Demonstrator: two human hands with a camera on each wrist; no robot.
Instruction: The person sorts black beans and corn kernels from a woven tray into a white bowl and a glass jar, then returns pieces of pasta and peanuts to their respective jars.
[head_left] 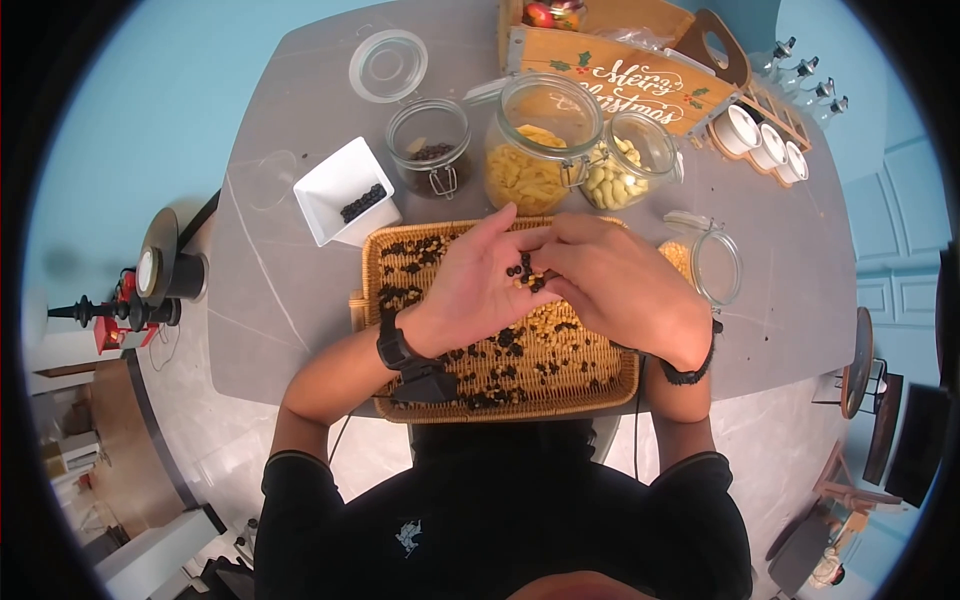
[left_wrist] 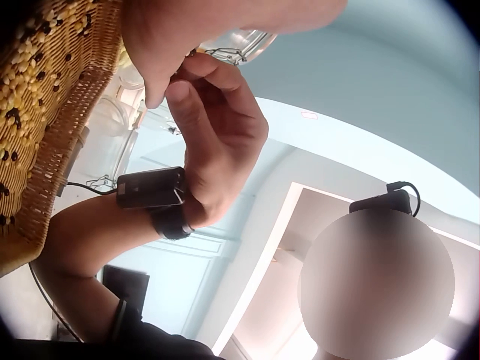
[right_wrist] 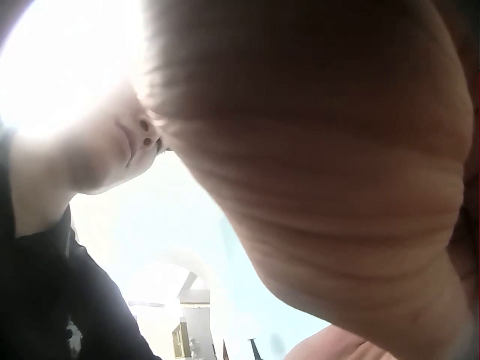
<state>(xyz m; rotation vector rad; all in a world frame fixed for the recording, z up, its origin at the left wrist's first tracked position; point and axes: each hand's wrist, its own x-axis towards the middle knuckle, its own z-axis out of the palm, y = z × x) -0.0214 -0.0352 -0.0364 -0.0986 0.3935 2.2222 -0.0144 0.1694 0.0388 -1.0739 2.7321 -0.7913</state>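
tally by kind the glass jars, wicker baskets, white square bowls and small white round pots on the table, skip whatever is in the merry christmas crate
Glass jars: 4
Wicker basket: 1
White square bowl: 1
Small white round pots: 3
Total: 9

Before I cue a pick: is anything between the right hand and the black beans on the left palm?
Nothing visible is: in the head view, the right hand reaches right up to the black beans lying on the left hand.
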